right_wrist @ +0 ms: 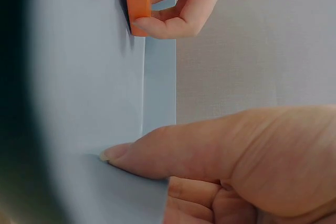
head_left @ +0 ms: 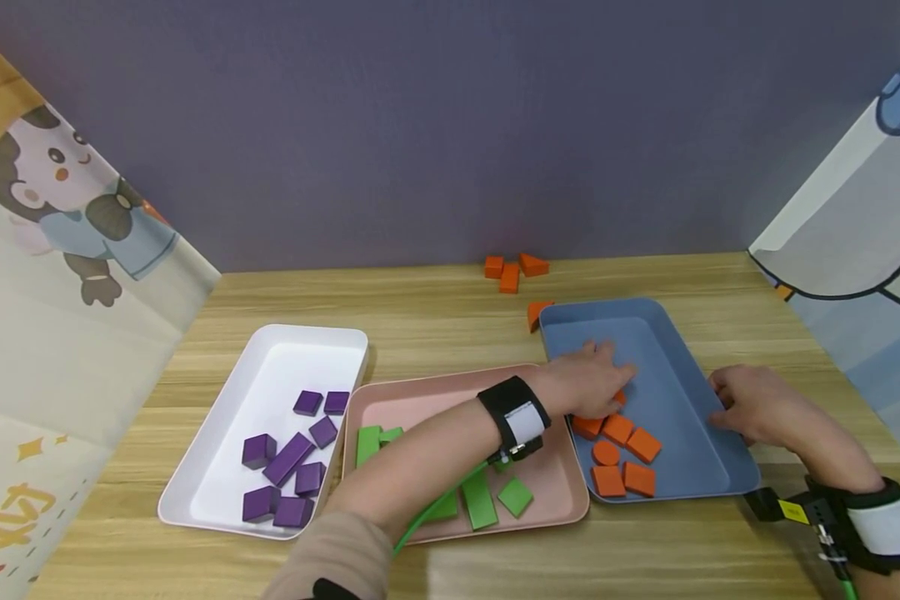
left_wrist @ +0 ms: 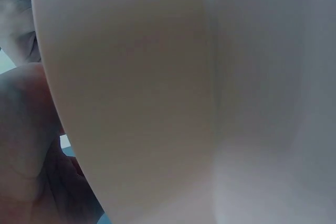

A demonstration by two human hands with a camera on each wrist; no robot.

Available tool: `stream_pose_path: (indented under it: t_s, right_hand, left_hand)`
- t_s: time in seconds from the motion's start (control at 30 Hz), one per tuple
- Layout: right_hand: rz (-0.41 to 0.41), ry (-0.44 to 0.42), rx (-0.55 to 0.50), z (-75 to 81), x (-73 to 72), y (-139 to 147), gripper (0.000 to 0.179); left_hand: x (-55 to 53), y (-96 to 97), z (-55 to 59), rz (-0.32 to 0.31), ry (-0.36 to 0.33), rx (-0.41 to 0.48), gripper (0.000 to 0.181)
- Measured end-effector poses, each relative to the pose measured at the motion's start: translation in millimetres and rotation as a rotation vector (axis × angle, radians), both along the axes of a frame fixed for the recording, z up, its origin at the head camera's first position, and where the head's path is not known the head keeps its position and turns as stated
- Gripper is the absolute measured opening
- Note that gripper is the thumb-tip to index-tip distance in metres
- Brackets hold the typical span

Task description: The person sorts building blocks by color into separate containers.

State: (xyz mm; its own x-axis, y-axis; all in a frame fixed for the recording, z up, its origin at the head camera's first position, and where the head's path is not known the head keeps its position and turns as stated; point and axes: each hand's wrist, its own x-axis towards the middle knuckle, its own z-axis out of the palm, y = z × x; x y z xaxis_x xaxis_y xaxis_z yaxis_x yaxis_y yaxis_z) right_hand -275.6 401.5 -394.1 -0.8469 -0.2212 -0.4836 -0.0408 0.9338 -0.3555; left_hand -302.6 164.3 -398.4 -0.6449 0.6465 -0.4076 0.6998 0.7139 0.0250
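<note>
Over the blue tray (head_left: 667,400), my left hand (head_left: 588,379) reaches in from the left. The right wrist view shows it pinching an orange block (right_wrist: 139,11) between thumb and finger, close by the tray's side wall. Several other orange blocks (head_left: 643,445), one of them round, lie in the tray's near left part. My right hand (head_left: 765,408) grips the tray's right rim, thumb (right_wrist: 152,150) on the inner side and fingers curled outside. In the left wrist view a pale, blurred surface (left_wrist: 136,103) covers most of the picture.
A pink tray (head_left: 420,385) with green blocks (head_left: 480,500) sits under my left forearm, against the blue tray. Left of it stands a white tray (head_left: 270,350) with purple blocks (head_left: 288,458). Several orange pieces (head_left: 509,277) lie on the table by the back wall; another orange piece (head_left: 537,316) lies by the blue tray's corner.
</note>
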Motion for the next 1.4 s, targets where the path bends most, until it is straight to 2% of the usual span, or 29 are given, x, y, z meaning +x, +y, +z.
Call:
stream_pose_path:
  t_s: [0.43,0.57,0.67,0.8,0.9,1.03,1.23,1.4]
  right_hand:
    - [-0.026,-0.023,0.000,1.1,-0.4,-1.4,0.030]
    - [-0.021,-0.014,-0.011,1.8,0.4,-0.8,0.029]
    - [-0.022,-0.010,-0.015,2.6,0.8,-0.7,0.028]
    - [-0.022,-0.009,-0.011,3.1,0.8,-0.7,0.028]
    - [-0.024,-0.011,-0.006,2.7,0.5,-0.5,0.028]
    - [-0.029,-0.013,-0.008,2.1,0.9,-0.6,0.028]
    - [-0.027,-0.005,-0.018,1.6,2.0,-1.2,0.027]
    - [-0.022,-0.002,-0.007,1.1,1.5,-1.5,0.027]
  left_hand:
    - [2.6,1.3,2.7,0.026,-0.016,-0.004,0.061]
    - [2.0,-4.4,7.9,-0.014,0.005,0.063,0.055]
    - [-0.5,-12.1,14.8,-0.079,0.045,0.152,0.051]
    - [-5.6,-23.8,26.0,-0.173,0.140,0.240,0.052]
    - [-10.1,-31.9,30.4,-0.195,0.211,0.285,0.057]
    - [-18.2,-43.2,30.2,-0.146,0.240,0.331,0.072]
    - [-34.9,-60.5,27.8,-0.007,0.246,0.318,0.094]
    - [-48.8,-78.2,24.5,0.117,0.187,0.305,0.105]
